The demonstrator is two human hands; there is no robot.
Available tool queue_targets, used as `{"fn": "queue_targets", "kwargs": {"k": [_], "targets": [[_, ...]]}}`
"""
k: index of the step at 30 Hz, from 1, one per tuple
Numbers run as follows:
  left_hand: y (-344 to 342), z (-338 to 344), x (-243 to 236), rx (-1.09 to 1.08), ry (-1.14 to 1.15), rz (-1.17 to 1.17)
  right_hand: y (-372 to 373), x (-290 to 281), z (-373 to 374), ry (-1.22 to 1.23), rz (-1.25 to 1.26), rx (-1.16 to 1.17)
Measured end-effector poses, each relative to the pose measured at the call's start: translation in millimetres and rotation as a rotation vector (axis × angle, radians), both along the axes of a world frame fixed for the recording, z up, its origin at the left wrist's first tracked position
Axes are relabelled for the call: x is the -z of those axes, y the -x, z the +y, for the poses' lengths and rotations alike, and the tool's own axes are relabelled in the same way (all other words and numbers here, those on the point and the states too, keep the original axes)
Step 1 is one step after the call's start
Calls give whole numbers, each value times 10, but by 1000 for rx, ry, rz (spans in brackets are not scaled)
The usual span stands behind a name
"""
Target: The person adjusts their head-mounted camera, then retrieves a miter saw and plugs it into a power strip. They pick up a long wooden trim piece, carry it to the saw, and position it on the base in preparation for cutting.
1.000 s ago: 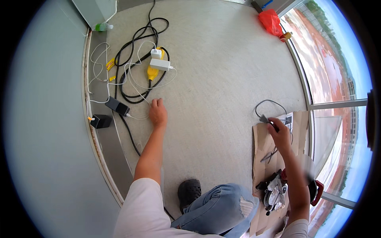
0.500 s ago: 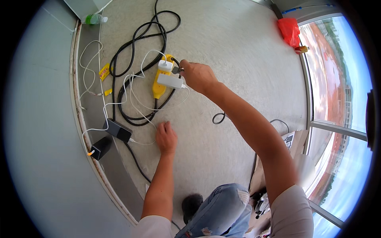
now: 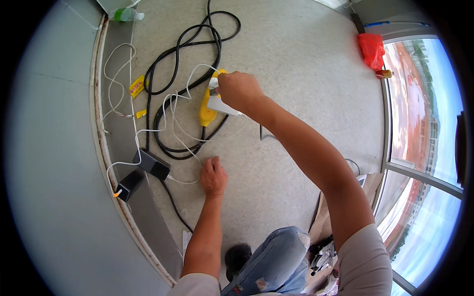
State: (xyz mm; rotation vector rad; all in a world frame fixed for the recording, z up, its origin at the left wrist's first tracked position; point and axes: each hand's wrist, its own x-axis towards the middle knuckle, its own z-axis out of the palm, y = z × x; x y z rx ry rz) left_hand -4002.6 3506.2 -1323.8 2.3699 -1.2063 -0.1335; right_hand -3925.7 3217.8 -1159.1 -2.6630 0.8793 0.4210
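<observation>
My right hand (image 3: 240, 92) is closed on a dark grey plug (image 3: 214, 91), held over the yellow power strip (image 3: 208, 115). The plug's tip is next to a white charger (image 3: 214, 81) and above a longer white adapter (image 3: 223, 105), both seated in the strip. Whether the plug touches a socket is hidden by my fingers. A thin grey cord (image 3: 262, 132) hangs below my right forearm. My left hand (image 3: 213, 176) rests on the floor with its fingers out and nothing in it, near a thin white cable (image 3: 185, 183).
A thick black cable (image 3: 168, 49) loops around the strip. Two black box-shaped devices (image 3: 155, 164) with white cables stand by the left wall. A green-labelled bottle (image 3: 125, 15) lies at the far left. A red bag (image 3: 372, 51) sits by the window; cardboard (image 3: 320, 212) stands at the right.
My right hand has brought the plug left and down, closer over the strip's sockets, and the hanging cord has shifted. My left hand stays on the floor. The whole view has shifted slightly.
</observation>
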Motion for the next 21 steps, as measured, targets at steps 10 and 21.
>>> {"fn": "queue_targets", "kwargs": {"k": [10, 21], "targets": [[-19, -1, 16, -17, 21, 13, -43, 207, 124, 98, -69, -16], [-24, 39, 14, -20, 7, 87, -31, 374, 392, 117, -141, 170]]}}
